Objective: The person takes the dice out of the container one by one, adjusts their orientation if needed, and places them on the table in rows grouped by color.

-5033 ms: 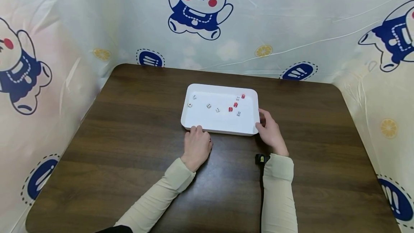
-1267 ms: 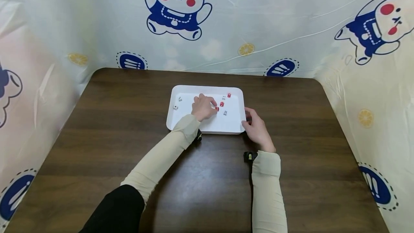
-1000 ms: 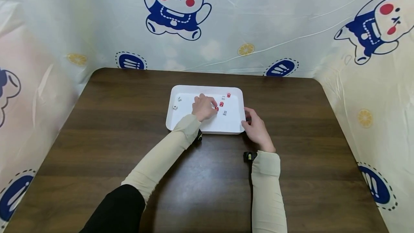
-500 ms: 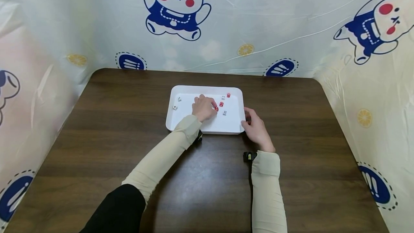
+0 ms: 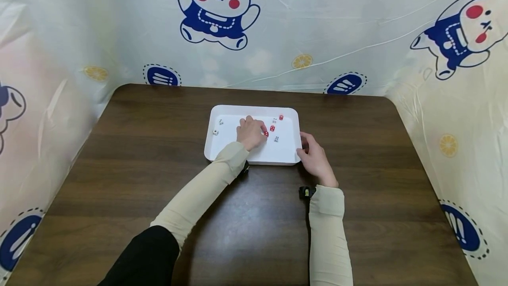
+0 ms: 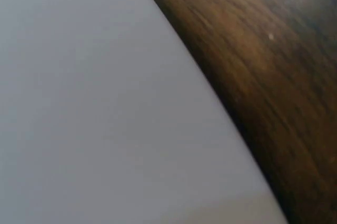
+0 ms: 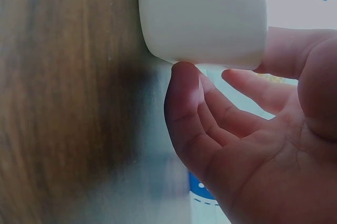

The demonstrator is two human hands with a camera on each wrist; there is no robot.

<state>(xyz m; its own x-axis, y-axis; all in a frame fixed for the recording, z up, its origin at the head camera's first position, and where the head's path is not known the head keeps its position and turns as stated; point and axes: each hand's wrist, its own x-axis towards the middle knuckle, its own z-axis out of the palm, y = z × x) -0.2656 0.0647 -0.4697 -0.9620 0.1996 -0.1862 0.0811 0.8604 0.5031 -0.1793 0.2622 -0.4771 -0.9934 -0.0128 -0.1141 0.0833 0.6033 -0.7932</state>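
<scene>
Over the middle of a white tray (image 5: 238,156), my left hand (image 5: 251,133) pinches a red die (image 5: 266,134) between thumb and forefinger, low at the tray floor. My right hand (image 5: 315,156) grips the tray's right end; the right wrist view shows the thumb at the rim and the fingertips (image 7: 184,77) against the outer wall. Two more red dice, one (image 5: 272,128) nearer and one (image 5: 281,117) farther, lie to the right of the left hand. White dice lie among them, one (image 5: 274,120) behind and one (image 5: 276,139) in front.
At the tray's left end sit two white dice, one (image 5: 221,122) behind the other (image 5: 215,132). The tray rests on a dark wooden table (image 5: 254,215). A printed curtain (image 5: 337,21) encloses the table's back and sides.
From the tray's front edge, my left hand has moved in over its middle, covering two white dice and taking hold of the red die. Lately it is nearly still; the right hand keeps its grip.
</scene>
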